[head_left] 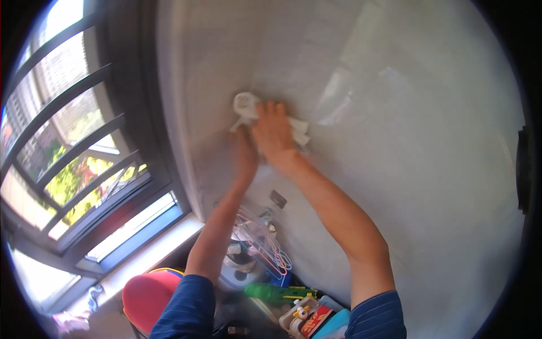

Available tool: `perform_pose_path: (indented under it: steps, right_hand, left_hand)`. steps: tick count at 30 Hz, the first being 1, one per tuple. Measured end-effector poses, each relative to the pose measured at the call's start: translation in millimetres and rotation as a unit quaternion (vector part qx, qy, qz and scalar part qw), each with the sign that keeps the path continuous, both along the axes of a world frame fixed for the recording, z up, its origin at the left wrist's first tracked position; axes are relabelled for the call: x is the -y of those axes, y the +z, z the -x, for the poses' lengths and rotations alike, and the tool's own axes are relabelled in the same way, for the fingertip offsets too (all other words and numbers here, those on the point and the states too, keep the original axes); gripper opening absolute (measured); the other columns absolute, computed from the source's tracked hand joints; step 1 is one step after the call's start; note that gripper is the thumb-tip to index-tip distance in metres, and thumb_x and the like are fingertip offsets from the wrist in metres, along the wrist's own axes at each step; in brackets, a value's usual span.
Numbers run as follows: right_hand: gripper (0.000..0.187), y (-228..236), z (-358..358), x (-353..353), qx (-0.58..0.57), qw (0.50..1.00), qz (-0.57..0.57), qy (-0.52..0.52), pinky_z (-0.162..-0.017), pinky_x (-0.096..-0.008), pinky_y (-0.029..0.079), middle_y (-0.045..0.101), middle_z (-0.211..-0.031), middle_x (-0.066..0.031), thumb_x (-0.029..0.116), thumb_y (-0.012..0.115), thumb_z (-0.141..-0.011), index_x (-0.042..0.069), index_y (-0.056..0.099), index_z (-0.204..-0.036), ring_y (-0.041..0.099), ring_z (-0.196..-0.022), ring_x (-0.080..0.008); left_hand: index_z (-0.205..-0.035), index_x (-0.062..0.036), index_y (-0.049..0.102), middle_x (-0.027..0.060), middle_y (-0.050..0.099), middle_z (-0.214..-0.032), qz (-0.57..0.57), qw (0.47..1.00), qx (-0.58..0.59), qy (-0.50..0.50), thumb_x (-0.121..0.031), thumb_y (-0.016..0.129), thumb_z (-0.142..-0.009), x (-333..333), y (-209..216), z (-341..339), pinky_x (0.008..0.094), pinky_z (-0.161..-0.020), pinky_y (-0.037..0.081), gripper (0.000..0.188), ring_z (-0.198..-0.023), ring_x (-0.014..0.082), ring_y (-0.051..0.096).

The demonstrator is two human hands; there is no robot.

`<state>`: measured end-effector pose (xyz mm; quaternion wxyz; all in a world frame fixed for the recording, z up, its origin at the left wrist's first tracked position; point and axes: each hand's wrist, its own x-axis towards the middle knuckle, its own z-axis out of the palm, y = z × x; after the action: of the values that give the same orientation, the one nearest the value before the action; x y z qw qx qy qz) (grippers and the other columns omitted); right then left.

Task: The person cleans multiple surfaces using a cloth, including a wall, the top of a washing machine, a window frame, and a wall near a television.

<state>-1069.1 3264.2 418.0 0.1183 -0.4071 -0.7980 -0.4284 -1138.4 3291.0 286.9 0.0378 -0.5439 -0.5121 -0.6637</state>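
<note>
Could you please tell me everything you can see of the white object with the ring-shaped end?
The white object has a ring-shaped end with a round opening at its upper left. It lies against the grey wall. The right hand covers its middle; white strip-like pieces show beyond, though whether they join is hidden. The left hand is at its lower edge. Blur hides its material.

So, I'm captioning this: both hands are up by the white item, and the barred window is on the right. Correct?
One slip: the barred window is on the left in the head view. The left hand and right hand are up by the white item.
</note>
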Motion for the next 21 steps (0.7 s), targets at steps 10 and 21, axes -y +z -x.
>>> perform_pose_path:
  steps: [10, 21]
  right_hand:
    - [0.012, -32, -126, 124, -0.129, 0.991, -0.025, -0.004, -0.08, -0.041, 0.036, 0.05, -0.087, -0.0101, 0.017, 0.06, -0.074, 0.008, 0.066, -0.073, 0.047, -0.09, -0.0295]
    - [0.007, -9, -318, 323, -0.253, 0.934, -0.226, -0.114, -0.069, -0.0396, 0.035, 0.048, -0.081, -0.0107, 0.014, 0.063, -0.073, 0.012, 0.065, -0.08, 0.046, -0.08, -0.0284]
  left_hand:
    - [-0.119, -0.0002, 0.05, 0.0227, 0.055, -0.11, 0.02, 0.989, -0.023, -0.146, -0.003, 0.053, -0.089, 99, -5, -83, 0.0439, -0.088, 0.043, 0.031, -0.103, 0.0414, 0.052]
    - [-0.123, -0.0037, 0.053, 0.0167, 0.051, -0.098, -0.127, 0.913, -0.091, -0.377, -0.003, 0.058, -0.089, 245, 76, -249, 0.0343, -0.059, 0.039, 0.035, -0.071, 0.0267, 0.048]
